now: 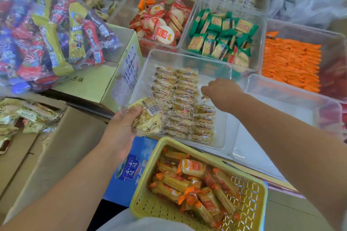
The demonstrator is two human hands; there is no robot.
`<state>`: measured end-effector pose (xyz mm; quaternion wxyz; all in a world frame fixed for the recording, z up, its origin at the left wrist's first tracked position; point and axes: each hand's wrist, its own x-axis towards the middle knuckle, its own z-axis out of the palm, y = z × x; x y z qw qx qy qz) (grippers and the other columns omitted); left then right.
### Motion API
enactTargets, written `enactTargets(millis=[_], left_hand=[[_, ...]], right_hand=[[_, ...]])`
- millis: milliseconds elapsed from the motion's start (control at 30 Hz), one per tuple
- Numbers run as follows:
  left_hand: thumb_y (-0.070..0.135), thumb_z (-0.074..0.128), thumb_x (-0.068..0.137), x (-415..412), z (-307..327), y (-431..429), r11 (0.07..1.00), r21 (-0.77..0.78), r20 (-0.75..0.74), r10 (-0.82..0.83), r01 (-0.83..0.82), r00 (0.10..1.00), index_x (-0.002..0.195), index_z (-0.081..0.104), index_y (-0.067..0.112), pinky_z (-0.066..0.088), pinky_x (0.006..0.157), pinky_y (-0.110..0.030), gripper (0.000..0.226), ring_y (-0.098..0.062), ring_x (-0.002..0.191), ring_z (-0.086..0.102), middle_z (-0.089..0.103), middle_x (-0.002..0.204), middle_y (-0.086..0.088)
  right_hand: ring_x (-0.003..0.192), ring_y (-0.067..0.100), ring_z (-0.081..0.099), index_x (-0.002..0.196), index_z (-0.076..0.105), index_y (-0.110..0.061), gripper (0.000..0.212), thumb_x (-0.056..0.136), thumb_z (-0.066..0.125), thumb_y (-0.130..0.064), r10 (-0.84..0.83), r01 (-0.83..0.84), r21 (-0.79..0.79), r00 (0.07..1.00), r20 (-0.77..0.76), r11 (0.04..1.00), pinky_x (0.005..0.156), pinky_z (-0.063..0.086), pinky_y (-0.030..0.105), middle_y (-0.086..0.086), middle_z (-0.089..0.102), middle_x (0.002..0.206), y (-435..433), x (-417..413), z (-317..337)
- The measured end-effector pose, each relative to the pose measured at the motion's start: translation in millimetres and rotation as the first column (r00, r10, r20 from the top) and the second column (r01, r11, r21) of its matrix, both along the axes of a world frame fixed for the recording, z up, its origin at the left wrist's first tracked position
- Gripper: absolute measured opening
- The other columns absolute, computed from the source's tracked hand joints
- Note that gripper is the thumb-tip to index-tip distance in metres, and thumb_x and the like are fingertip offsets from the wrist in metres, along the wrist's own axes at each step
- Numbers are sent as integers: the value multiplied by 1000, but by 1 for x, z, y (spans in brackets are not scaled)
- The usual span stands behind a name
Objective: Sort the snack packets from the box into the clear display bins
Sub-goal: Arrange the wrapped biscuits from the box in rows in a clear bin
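My left hand point(123, 127) holds a small stack of pale yellow snack packets point(147, 116) at the near left corner of a clear display bin point(189, 56). Rows of the same clear-wrapped packets point(180, 103) lie flat inside that bin. My right hand point(221, 91) reaches into the bin from the right, its fingers pinched on one small packet point(205, 97) just above the rows. A cardboard box point(47, 137) at the left holds more pale packets point(24, 116).
A yellow basket point(249, 212) of orange-wrapped sticks sits in front of me on a blue carton point(129, 170). Other bins hold red round crackers point(161, 24), green packets point(219, 35) and orange packets point(291, 63). A clear bin point(293, 99) stands at right. A bag of colourful snacks point(47, 33) rests on a green carton point(93, 84).
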<state>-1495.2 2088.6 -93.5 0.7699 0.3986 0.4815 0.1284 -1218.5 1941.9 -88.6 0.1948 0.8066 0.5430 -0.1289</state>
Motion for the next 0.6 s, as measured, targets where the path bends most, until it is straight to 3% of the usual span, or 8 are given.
enactTargets(millis=[67,167,300,400,433,533,600], left_hand=[[18,62,100,1,-3,1,998,51,-21,-36,37,999,139,55,0,44,111,-54,43,-29,110,70,73,125,-16],[19,63,100,1,-7,3,995,78,-52,-64,68,997,136,57,4,45,108,-56,40,-34,118,68,73,126,-13],[20,62,101,-3,-10,5,985,118,-52,-124,129,991,124,63,14,56,86,-36,23,-26,108,72,76,119,-7],[18,60,103,-4,-12,7,982,126,-61,-132,139,989,127,61,11,54,98,-47,26,-31,113,71,76,120,-11],[18,60,103,-4,-12,8,976,157,-81,-140,151,987,126,62,11,56,95,-45,24,-29,111,72,76,118,-11],[19,63,102,-5,-13,13,950,269,-126,-132,162,983,113,65,18,58,67,-22,11,-16,91,77,80,104,-4],[18,63,102,-6,-10,19,955,260,-124,-110,140,986,117,64,17,60,73,-26,16,-19,97,76,80,105,-4]], right_hand=[[97,29,58,130,53,-22,45,91,50,1,-41,40,-25,999,-27,999,66,43,37,5,57,96,1,-2,-12],[85,28,56,128,52,-18,36,96,47,-3,-121,117,-52,988,-93,992,65,48,37,4,54,86,4,-3,-25],[74,23,49,113,56,-11,14,101,49,-10,-192,183,-80,974,-121,980,63,39,33,1,43,75,9,-7,-33],[71,20,50,96,56,-10,9,96,51,-3,-252,240,-99,957,-143,966,64,40,31,5,55,81,10,-10,-35],[72,21,51,92,54,-11,10,94,51,-1,-259,244,-108,954,-152,964,64,40,31,5,55,81,11,-12,-36],[76,22,53,90,55,-10,10,93,53,-1,-258,236,-136,950,-176,962,65,40,30,3,52,78,14,-22,-42],[74,20,54,95,61,-8,11,92,54,0,-256,227,-168,950,-177,959,64,42,29,2,51,76,17,-29,-47]])
